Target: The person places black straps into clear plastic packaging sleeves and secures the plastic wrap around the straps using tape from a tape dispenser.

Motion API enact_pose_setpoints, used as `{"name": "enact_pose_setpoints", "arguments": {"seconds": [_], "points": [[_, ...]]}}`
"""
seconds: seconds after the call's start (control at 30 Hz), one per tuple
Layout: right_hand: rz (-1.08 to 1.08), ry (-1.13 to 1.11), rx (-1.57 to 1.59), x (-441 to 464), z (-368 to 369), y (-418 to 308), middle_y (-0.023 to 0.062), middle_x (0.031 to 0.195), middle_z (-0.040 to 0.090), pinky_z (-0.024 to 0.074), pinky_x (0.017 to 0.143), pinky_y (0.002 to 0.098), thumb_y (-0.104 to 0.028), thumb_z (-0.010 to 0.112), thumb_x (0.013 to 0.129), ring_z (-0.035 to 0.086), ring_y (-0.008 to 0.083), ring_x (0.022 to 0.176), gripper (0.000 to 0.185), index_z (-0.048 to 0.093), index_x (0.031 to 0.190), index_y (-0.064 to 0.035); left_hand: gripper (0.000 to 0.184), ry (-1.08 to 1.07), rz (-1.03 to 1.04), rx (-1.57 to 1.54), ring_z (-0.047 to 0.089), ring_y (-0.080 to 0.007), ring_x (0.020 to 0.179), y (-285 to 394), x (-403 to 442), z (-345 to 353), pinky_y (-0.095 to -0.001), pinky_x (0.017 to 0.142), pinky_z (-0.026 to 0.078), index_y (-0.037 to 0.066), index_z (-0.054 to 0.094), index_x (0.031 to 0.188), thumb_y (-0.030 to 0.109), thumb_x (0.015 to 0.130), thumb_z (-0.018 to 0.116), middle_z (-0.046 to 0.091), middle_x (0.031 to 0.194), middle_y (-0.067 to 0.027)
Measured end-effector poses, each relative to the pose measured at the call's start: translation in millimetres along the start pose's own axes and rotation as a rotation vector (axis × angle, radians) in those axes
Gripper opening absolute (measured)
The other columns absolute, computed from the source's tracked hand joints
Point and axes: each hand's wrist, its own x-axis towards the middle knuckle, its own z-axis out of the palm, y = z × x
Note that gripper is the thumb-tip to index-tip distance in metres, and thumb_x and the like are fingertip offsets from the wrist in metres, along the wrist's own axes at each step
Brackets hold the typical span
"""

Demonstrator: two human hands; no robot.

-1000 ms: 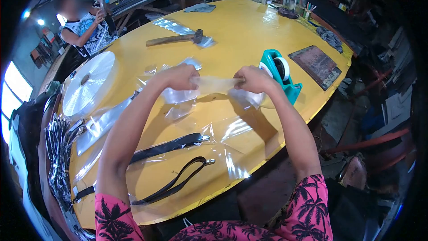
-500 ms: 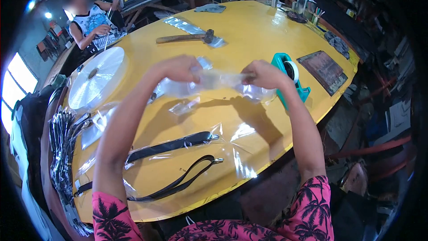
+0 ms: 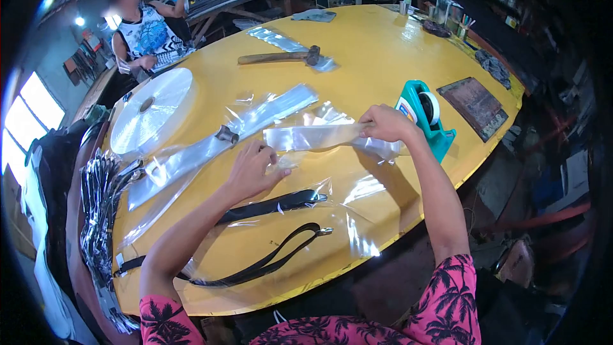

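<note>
My right hand (image 3: 385, 124) pinches the right end of a clear plastic strip (image 3: 311, 137), which stretches leftward over the yellow table (image 3: 357, 45). Below the strip's left end, my left hand (image 3: 257, 167) has its fingers apart and curved, near a small crumpled piece of clear plastic (image 3: 287, 165). More long plastic sleeves (image 3: 185, 162) lie to the left, with a small metal piece (image 3: 227, 134) on them. A black strap in clear plastic (image 3: 274, 206) and a looped black strap (image 3: 255, 271) lie nearer my body.
A teal tape dispenser (image 3: 426, 118) stands beside my right hand. A hammer (image 3: 281, 57), a large plastic roll (image 3: 151, 108), a dark plate (image 3: 474, 107) and a bundle of wrapped straps (image 3: 99, 223) surround the work area. Another person (image 3: 145, 25) is at the far left.
My left hand has let go of the strip and come down toward me. The strip now hangs from my right hand alone. The view has shifted, and the co-worker's arm is raised.
</note>
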Motion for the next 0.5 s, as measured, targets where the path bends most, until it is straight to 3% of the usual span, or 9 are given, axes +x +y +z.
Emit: {"name": "enact_pose_setpoints", "arguments": {"seconds": [0.07, 0.13, 0.17, 0.23, 0.37, 0.5], "points": [[-0.04, 0.09, -0.001, -1, 4, 3, 0.0161, 0.097, 0.075, 0.0542, 0.081, 0.0432, -0.021, 0.076, 0.079, 0.071, 0.0355, 0.091, 0.03, 0.077, 0.107, -0.0116, 0.047, 0.033, 0.119, -0.079, 0.058, -0.0289, 0.099, -13, 2, 6, -0.0416, 0.09, 0.047, 0.001, 0.062, 0.101, 0.043, 0.087, 0.077, 0.06, 0.104, -0.0131], [-0.02, 0.055, -0.014, 0, 0, -1, 0.0162, 0.097, 0.075, 0.0542, 0.082, 0.0433, -0.021, 0.076, 0.078, 0.071, 0.0354, 0.092, 0.031, 0.077, 0.108, -0.0112, 0.029, -0.112, -0.002, -0.49, 0.06, -0.0194, 0.095, -15, 6, -19, -0.0356, 0.087, 0.048, 0.002, 0.063, 0.101, 0.027, 0.093, 0.073, 0.063, 0.099, -0.0075], [-0.005, 0.02, -0.02, 0, -1, -1, 0.0164, 0.097, 0.075, 0.0542, 0.083, 0.0433, -0.021, 0.076, 0.078, 0.071, 0.0353, 0.092, 0.031, 0.077, 0.108, -0.0107, 0.029, -0.124, 0.008, -0.488, 0.06, -0.0194, 0.095, -18, 4, -37, -0.0356, 0.087, 0.048, 0.002, 0.063, 0.101, 0.027, 0.093, 0.073, 0.063, 0.099, -0.0075], [-0.007, 0.022, 0.013, 0, 0, 0, 0.0166, 0.1, 0.075, 0.0541, 0.085, 0.0432, -0.02, 0.075, 0.078, 0.07, 0.0352, 0.095, 0.034, 0.076, 0.111, -0.0113, 0.019, -0.223, -0.344, -0.944, 0.059, -0.0112, 0.092, -25, 1, -77, -0.0294, 0.085, 0.047, 0.004, 0.064, 0.101, 0.019, 0.093, 0.071, 0.065, 0.096, -0.0014], [-0.112, 0.079, 0.009, 9, 5, 0, 0.0169, 0.111, 0.073, 0.053, 0.093, 0.043, -0.019, 0.073, 0.079, 0.068, 0.0355, 0.104, 0.043, 0.072, 0.122, -0.015, 0.017, -0.167, -0.423, -0.957, 0.061, -0.0107, 0.093, -24, -2, -117, -0.0315, 0.089, 0.048, 0.004, 0.065, 0.103, 0.015, 0.092, 0.07, 0.066, 0.097, 0.0012], [-0.087, 0.041, 0.007, 7, 4, -8, 0.0169, 0.116, 0.072, 0.0523, 0.095, 0.0437, -0.019, 0.073, 0.08, 0.067, 0.0358, 0.107, 0.048, 0.069, 0.128, -0.0182, 0.017, -0.218, -0.305, -0.836, 0.061, -0.0113, 0.096, -12, 5, -118, -0.0308, 0.093, 0.047, 0.002, 0.065, 0.104, 0.013, 0.091, 0.068, 0.067, 0.099, -0.0022]]}}
